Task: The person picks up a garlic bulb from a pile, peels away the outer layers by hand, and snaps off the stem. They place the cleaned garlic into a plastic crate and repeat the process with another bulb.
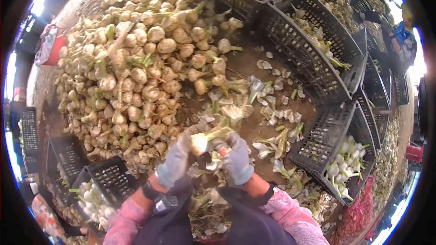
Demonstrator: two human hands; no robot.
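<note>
Right now I have one bulb (199,145) at my two gloved hands, just off the near edge of the heap (145,63). My left hand (176,161) pinches its round end; my right hand (237,159) is curled by the stem, though I cannot tell whether it presses on it. One orange patch shows there, too small to name. The bulb is pale and rounded, lying tilted, its yellowish stem running to my right. The heap's own bulbs, browner and soiled, are too many to count. I count two crates holding white bulbs: the right crate (313,143) well off the heap's near right side, the left crate (111,179) near its near left side. Loose scraps (279,147), beyond counting, litter the ground right of the heap.
</note>
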